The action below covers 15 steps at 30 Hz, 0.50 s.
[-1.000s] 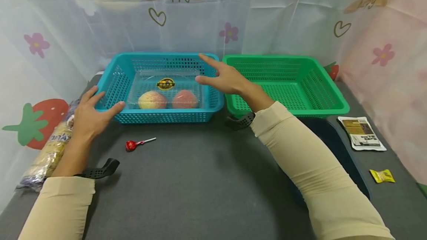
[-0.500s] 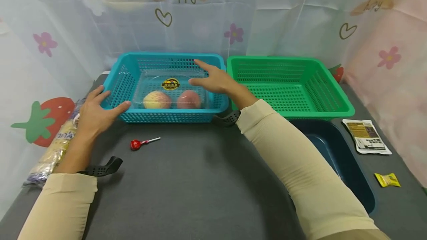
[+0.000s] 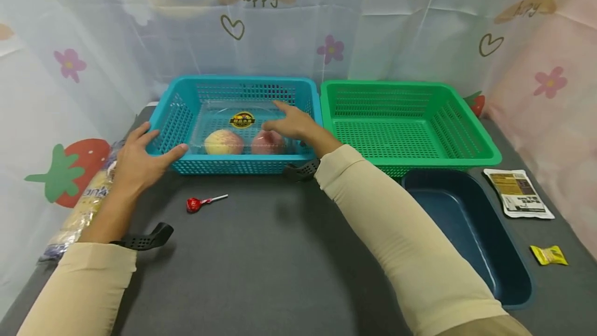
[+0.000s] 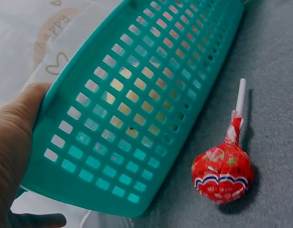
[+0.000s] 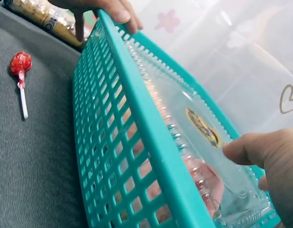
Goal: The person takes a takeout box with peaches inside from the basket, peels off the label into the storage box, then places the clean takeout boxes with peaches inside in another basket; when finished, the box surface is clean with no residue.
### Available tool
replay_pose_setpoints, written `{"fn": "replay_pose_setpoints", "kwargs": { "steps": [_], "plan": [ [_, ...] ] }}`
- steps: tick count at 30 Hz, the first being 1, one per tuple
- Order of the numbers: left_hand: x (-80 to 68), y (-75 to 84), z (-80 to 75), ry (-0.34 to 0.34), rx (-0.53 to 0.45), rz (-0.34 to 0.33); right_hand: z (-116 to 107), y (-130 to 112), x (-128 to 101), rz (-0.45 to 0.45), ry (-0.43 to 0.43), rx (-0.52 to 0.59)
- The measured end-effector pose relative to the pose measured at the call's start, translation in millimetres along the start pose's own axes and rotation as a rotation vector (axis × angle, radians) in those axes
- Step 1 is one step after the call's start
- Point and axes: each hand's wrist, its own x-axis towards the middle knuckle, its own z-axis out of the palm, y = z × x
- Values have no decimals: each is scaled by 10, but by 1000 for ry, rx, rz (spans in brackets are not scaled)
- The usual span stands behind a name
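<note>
My left hand [image 3: 142,162] rests at the left corner of the blue basket [image 3: 219,165], fingers spread, thumb reaching along the front rim. From the right wrist view, that left hand [image 5: 110,12] has its fingertips at the rim. Inside the basket lies a clear plastic fruit box [image 3: 210,113] with a black-and-gold label [image 3: 242,120] on its lid. Two peaches [image 3: 224,141] show through it. Over the box's right part my right hand [image 3: 294,123] reaches in, its fingers extended and holding nothing. A red lollipop [image 4: 223,175] lies on the grey cloth before the basket.
A green basket [image 3: 480,162] stands to the right of the blue one. In front of it sits a dark blue tray [image 3: 452,217], partly behind the right sleeve. A foil packet [image 3: 520,196] and a yellow candy [image 3: 549,255] lie farther right. A long bag [image 3: 88,204] lies at left.
My right hand has moved left and lower, farther over the fruit box. My left hand has stayed at the corner. The scene has shifted slightly right in view, and more of the tray shows.
</note>
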Motion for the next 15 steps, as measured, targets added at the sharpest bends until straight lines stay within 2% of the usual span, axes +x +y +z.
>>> {"fn": "replay_pose_setpoints", "kwargs": {
  "steps": [7,12,15],
  "plan": [
    [-10,-17,-30,-7,14,11,117,-8,38,85,-20,65],
    [-10,-13,-37,-10,23,8,157,10,63,93,-9,117],
    [0,2,-30,-18,18,13,153,28,62,77,10,184]
  ]
}}
